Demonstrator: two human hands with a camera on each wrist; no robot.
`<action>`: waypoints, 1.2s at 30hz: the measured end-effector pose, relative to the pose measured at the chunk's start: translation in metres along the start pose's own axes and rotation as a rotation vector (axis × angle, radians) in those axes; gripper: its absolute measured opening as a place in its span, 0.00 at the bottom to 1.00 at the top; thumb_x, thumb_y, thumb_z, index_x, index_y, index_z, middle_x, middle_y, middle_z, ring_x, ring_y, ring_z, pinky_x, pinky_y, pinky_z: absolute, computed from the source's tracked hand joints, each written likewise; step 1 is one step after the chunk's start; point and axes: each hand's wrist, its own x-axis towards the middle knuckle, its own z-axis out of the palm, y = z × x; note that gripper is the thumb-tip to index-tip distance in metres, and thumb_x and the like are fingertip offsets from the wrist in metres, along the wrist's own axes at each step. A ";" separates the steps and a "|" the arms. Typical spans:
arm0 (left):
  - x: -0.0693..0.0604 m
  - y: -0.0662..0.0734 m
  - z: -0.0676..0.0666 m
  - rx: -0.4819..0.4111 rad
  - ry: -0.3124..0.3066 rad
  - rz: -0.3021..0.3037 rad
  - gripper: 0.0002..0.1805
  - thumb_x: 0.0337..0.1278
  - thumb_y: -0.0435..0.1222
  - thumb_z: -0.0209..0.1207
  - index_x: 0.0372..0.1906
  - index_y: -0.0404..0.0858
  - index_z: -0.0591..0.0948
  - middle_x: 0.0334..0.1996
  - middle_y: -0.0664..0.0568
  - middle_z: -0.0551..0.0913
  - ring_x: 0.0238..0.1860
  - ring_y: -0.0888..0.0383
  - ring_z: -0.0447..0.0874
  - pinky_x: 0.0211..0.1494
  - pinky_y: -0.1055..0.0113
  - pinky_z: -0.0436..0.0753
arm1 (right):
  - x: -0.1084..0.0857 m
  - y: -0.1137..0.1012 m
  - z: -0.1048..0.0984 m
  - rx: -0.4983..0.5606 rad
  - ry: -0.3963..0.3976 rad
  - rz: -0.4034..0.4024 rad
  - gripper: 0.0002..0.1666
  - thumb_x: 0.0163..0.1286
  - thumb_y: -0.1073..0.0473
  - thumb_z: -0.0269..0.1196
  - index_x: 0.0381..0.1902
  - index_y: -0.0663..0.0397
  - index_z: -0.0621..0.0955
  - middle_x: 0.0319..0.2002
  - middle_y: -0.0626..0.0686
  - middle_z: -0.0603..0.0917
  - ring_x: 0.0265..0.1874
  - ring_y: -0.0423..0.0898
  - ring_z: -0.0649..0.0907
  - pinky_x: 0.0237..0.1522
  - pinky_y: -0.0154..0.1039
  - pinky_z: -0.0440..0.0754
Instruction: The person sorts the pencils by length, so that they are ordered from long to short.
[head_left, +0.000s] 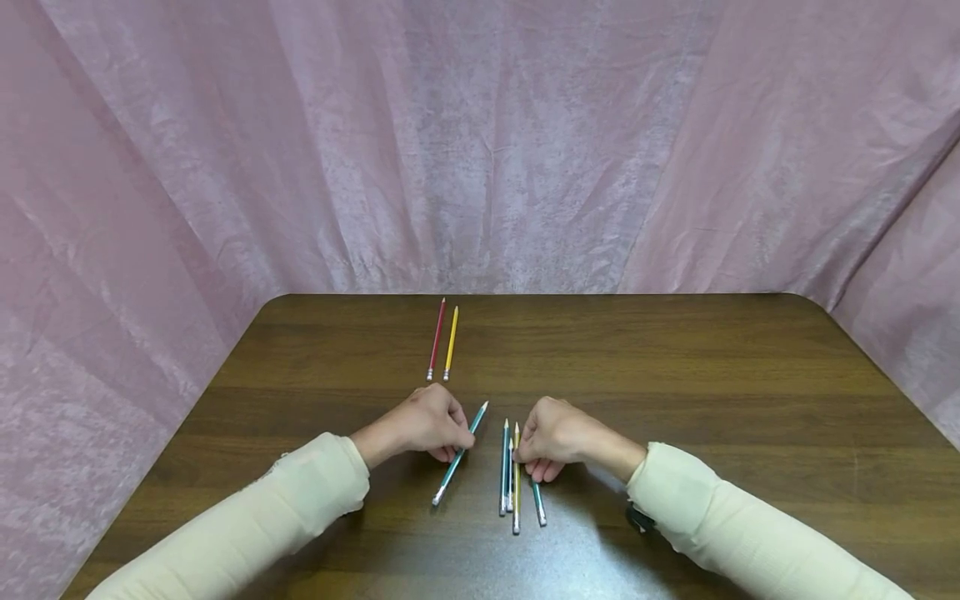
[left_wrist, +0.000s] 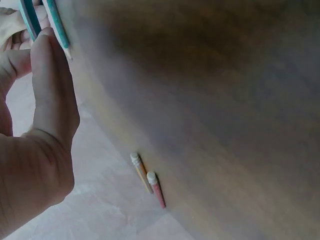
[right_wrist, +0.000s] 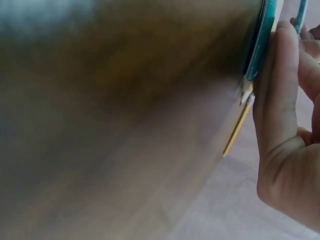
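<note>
A teal pencil (head_left: 450,477) slants over the table, its point away from me, pinched between the thumb and fingers of my left hand (head_left: 437,421). My right hand (head_left: 558,435) has its thumb and fingertips at a yellow pencil (head_left: 516,496) and seems to pinch it. Beside that pencil, on its left, lie two dark teal pencils (head_left: 503,475), close together with points away from me. Another teal pencil (head_left: 538,504) lies partly hidden under my right hand; its eraser end shows. In the right wrist view, a teal pencil (right_wrist: 262,42) runs alongside the fingers.
Farther back on the brown wooden table (head_left: 675,375), a red pencil (head_left: 437,342) and another yellow pencil (head_left: 452,343) lie side by side, erasers toward me. A pink curtain (head_left: 487,150) hangs behind the table and at both sides.
</note>
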 end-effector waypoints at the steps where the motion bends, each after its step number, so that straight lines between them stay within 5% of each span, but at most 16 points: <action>1: 0.000 0.001 -0.001 -0.007 0.008 0.002 0.06 0.49 0.25 0.65 0.22 0.34 0.83 0.17 0.48 0.83 0.18 0.60 0.83 0.25 0.67 0.88 | 0.001 -0.001 0.000 -0.017 0.005 -0.001 0.10 0.62 0.69 0.69 0.22 0.62 0.83 0.16 0.55 0.83 0.14 0.44 0.84 0.20 0.36 0.87; 23: -0.002 0.005 -0.011 -0.082 0.028 -0.040 0.03 0.54 0.24 0.63 0.27 0.32 0.83 0.22 0.45 0.84 0.21 0.59 0.84 0.29 0.67 0.89 | 0.010 -0.010 0.003 -0.245 0.041 0.025 0.17 0.63 0.65 0.67 0.14 0.61 0.81 0.10 0.53 0.81 0.08 0.41 0.81 0.15 0.36 0.84; 31: -0.001 0.007 -0.011 -0.092 0.040 -0.039 0.03 0.54 0.25 0.64 0.28 0.31 0.83 0.22 0.45 0.84 0.22 0.59 0.84 0.29 0.67 0.89 | 0.011 -0.009 0.002 -0.237 0.027 0.025 0.18 0.62 0.63 0.67 0.12 0.61 0.81 0.10 0.53 0.81 0.07 0.41 0.80 0.15 0.37 0.85; 36: 0.000 0.007 -0.012 -0.126 0.047 -0.039 0.02 0.54 0.25 0.63 0.29 0.30 0.82 0.22 0.45 0.84 0.22 0.59 0.84 0.29 0.67 0.89 | 0.007 -0.009 -0.003 -0.114 -0.009 0.029 0.17 0.62 0.62 0.65 0.16 0.63 0.81 0.12 0.55 0.82 0.08 0.40 0.80 0.17 0.36 0.86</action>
